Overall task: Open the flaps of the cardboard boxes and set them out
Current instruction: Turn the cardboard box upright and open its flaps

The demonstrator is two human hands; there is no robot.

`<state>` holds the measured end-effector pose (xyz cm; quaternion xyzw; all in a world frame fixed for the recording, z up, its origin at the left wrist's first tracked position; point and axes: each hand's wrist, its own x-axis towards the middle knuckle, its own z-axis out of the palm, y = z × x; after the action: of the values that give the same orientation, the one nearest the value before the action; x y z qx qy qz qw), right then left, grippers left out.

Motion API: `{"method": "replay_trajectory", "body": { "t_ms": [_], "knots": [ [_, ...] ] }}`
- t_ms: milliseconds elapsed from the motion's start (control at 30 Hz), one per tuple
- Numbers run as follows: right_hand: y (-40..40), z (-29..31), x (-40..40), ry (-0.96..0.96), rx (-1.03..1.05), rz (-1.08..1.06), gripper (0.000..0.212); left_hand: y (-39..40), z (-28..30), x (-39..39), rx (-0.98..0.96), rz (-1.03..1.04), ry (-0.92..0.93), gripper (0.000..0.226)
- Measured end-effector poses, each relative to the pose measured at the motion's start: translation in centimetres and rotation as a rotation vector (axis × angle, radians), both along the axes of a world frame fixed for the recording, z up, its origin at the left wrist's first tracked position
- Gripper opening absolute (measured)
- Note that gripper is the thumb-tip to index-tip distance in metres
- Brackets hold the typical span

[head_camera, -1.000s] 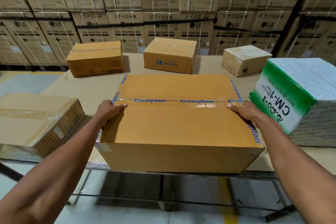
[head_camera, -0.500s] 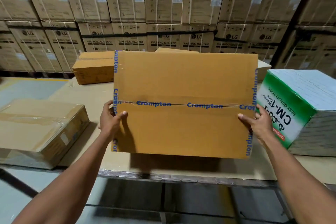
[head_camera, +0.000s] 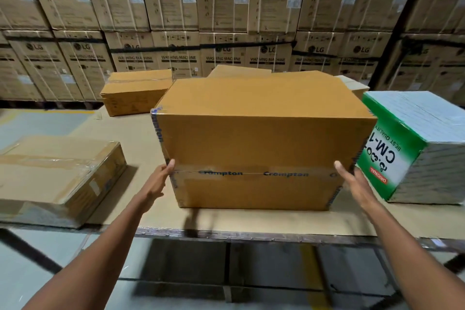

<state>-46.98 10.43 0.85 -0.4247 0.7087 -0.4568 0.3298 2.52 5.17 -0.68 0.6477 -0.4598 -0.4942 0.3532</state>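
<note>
L hand (head_camera: 157, 181) is at the near-left edge of the big tan taped cardboard box w/ blue "Crompton" tape (head_camera: 261, 143), thumb on the front face near the tape seam. Fingers look fairly straight, pressing the side rather than curled round it. R hand (head_camera: 352, 181) sits at the near-right edge, fingers extended, palm toward the side. Motion blur, so can't tell if it touches or is just off.

The box stands on the cardboard-covered table (head_camera: 251, 221), mid, taped seam facing the person, plain panel on top.

To do the step well, I'd say: steady both sides evenly, settle it flat, and keep it off the green-and-white "CM-1" printed box (head_camera: 412, 148) just beside its right. The seam needs to end up reachable to split the tape.

Left sits a flat brown box under clear wrap (head_camera: 57, 173). Farther back are a long tan taped box (head_camera: 136, 90) and stacked washing-machine cartons (head_camera: 226, 7).

Vs 0.5 s ago: the box was held up off the table, taped face upright, both hands gripping its edges. Now it's down, and the grip has loosened.
</note>
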Motion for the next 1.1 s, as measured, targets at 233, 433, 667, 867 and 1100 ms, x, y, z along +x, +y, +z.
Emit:
{"method": "replay_trajectory", "body": {
  "t_ms": [233, 433, 667, 867, 1100],
  "knots": [
    [-2.3, 8.3, -0.6, -0.334, -0.097, -0.145, 0.106, -0.9, 8.6, -1.7, -0.349, 0.108, 0.104, 0.061],
    [-3.9, 11.2, -1.1, -0.343, -0.053, -0.202, 0.098, -3.7, 11.7, -1.0, -0.001, 0.216, 0.134, 0.108],
    [-2.7, 10.9, -0.7, -0.351, -0.148, -0.297, 0.068, -2.2, 11.6, -1.9, -0.221, 0.398, 0.242, 0.066],
    [-0.7, 10.5, -0.4, -0.421, -0.239, -0.25, 0.048, -1.2, 10.1, -1.7, -0.316, 0.408, 0.34, 0.036],
    [-0.7, 3.2, -2.5, -0.667, -0.372, -0.126, 0.034, 0.6, 4.1, -1.2, -0.388, 0.319, 0.539, 0.021]
  ]
}}
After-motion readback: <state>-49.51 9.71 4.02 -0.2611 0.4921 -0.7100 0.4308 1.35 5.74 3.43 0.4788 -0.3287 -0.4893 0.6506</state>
